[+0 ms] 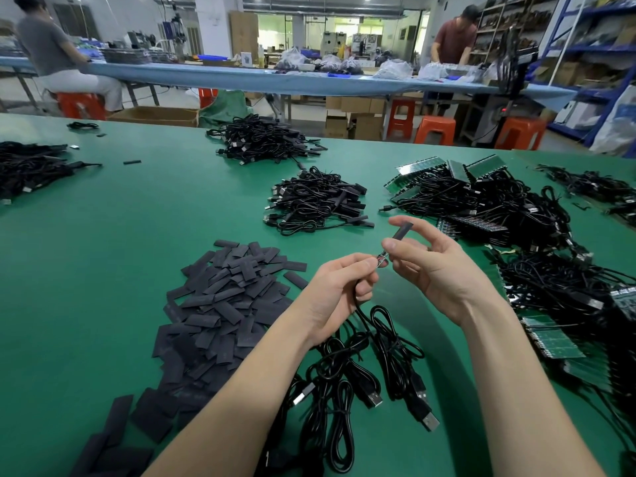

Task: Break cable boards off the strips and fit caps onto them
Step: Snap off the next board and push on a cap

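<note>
My left hand (339, 290) grips a black cable just behind its small circuit board (381, 259), which points up and to the right. My right hand (433, 263) pinches a flat black cap (402, 231) between thumb and forefinger, its lower end meeting the tip of the board. The cable (364, 325) hangs from my left hand to the green table. A heap of loose black caps (223, 304) lies to the left of my hands. Green board strips with cables attached (550, 335) are stacked on the right.
Several loose USB cables (364, 380) lie under my forearms. Piles of black cables sit beyond my hands (316, 201), farther back (258, 139) and at the far left (31, 166). More strips and cables (481, 191) fill the right side. Two people work at the blue bench behind.
</note>
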Action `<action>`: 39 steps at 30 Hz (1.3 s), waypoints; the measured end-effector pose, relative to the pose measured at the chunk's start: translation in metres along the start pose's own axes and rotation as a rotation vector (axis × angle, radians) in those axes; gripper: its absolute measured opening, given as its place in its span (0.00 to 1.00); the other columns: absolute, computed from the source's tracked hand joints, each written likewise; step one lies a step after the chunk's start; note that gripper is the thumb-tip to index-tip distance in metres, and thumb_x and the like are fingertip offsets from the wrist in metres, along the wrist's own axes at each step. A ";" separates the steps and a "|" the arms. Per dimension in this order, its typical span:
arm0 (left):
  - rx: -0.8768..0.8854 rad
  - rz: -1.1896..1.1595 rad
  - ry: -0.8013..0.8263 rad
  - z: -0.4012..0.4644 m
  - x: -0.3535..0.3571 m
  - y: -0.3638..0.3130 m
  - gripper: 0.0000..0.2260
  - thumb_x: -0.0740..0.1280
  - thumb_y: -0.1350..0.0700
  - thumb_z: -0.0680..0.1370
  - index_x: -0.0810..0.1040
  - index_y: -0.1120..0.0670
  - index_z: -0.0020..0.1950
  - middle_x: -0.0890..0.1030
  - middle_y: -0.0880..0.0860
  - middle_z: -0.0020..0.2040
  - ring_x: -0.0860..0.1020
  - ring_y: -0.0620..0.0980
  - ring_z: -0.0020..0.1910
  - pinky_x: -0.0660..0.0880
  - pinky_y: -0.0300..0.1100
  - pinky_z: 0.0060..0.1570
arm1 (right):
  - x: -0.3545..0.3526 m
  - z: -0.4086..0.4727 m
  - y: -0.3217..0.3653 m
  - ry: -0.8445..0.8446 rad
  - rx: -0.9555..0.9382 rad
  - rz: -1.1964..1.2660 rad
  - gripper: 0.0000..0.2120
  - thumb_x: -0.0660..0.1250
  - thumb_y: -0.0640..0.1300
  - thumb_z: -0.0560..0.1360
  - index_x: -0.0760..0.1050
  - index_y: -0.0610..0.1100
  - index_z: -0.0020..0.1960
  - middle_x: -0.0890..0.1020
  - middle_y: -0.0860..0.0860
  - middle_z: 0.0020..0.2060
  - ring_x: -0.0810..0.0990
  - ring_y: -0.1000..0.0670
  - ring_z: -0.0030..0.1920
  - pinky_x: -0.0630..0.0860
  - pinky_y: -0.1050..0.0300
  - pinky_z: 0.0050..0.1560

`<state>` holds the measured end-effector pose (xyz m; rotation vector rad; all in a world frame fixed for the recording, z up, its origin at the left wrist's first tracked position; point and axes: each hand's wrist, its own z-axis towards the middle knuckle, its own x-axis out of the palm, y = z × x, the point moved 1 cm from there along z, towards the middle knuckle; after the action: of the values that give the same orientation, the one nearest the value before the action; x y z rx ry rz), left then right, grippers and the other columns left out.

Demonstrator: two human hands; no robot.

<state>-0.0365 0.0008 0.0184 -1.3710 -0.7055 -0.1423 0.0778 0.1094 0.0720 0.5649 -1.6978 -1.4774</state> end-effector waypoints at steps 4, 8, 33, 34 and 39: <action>0.016 -0.041 0.005 0.000 -0.001 0.000 0.03 0.67 0.60 0.78 0.79 0.57 0.45 0.76 0.50 0.35 0.68 0.43 0.29 0.66 0.34 0.32 | 0.003 -0.002 0.002 0.023 -0.064 -0.028 0.11 0.77 0.39 0.66 0.84 0.44 0.47 0.82 0.48 0.38 0.81 0.53 0.37 0.80 0.63 0.44; 0.015 -0.048 0.019 0.000 -0.002 -0.001 0.04 0.67 0.59 0.76 0.77 0.59 0.48 0.75 0.50 0.35 0.67 0.43 0.29 0.66 0.33 0.32 | 0.002 -0.004 0.002 0.035 -0.063 -0.012 0.07 0.76 0.43 0.66 0.86 0.44 0.44 0.84 0.46 0.43 0.83 0.52 0.41 0.80 0.63 0.46; 0.024 -0.021 0.035 -0.003 -0.004 -0.002 0.09 0.70 0.61 0.77 0.72 0.54 0.40 0.82 0.53 0.37 0.73 0.42 0.29 0.72 0.33 0.34 | -0.005 -0.005 -0.003 0.079 0.054 -0.088 0.10 0.78 0.46 0.63 0.86 0.42 0.42 0.82 0.49 0.40 0.79 0.56 0.34 0.79 0.67 0.40; 0.023 -0.014 0.036 -0.004 -0.003 -0.002 0.09 0.70 0.61 0.77 0.72 0.54 0.40 0.82 0.54 0.37 0.73 0.42 0.29 0.72 0.33 0.34 | -0.006 -0.005 -0.003 0.077 0.068 -0.081 0.10 0.78 0.45 0.63 0.86 0.41 0.42 0.82 0.49 0.40 0.79 0.56 0.34 0.79 0.67 0.40; 0.043 -0.031 0.025 -0.004 -0.001 -0.001 0.10 0.71 0.61 0.76 0.75 0.52 0.37 0.82 0.55 0.38 0.73 0.43 0.29 0.72 0.33 0.33 | -0.006 -0.004 -0.002 0.088 0.042 -0.080 0.11 0.78 0.44 0.62 0.86 0.42 0.44 0.84 0.47 0.41 0.81 0.54 0.36 0.79 0.66 0.42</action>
<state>-0.0368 -0.0036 0.0187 -1.3152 -0.7049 -0.1676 0.0840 0.1108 0.0683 0.7176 -1.6581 -1.4544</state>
